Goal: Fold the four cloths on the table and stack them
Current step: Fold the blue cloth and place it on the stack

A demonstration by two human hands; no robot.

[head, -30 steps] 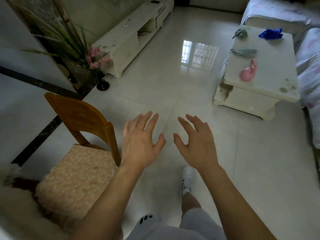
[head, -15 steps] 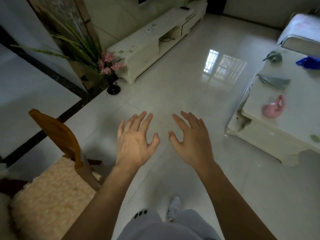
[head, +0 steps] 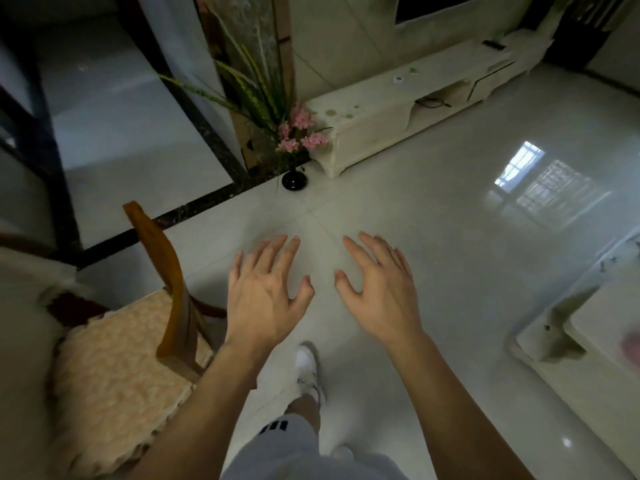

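Both my hands are out in front of me over the floor [head: 433, 237], palms down, and neither holds anything. My left hand [head: 265, 296] has its fingers spread and straight; my right hand [head: 382, 289] is the same, fingers loose and apart. They hover side by side, close but not touching.

The table [head: 602, 327] where the cloths should be is only a sliver at the right edge, near me. I see its pale corner and some of its top, and at the very edge a blurred pink patch [head: 632, 346] that may be one of the cloths, though I cannot tell. The other cloths are out of view, so I cannot say from here how they lie or whether any is folded.

As I judge it, the task has not begun: my hands are bare, nothing is in them, and they are well apart from the table. All four folds and the stacking appear to be left. First I need to turn right and get to the table.

To my left, near, stands a chair [head: 162, 271] with a cushion [head: 114, 368]. Farther off a vase [head: 294, 180] of pink flowers sits on the floor beside a low white cabinet [head: 391, 119] along the far wall. My shoe [head: 306, 370] shows below my hands.
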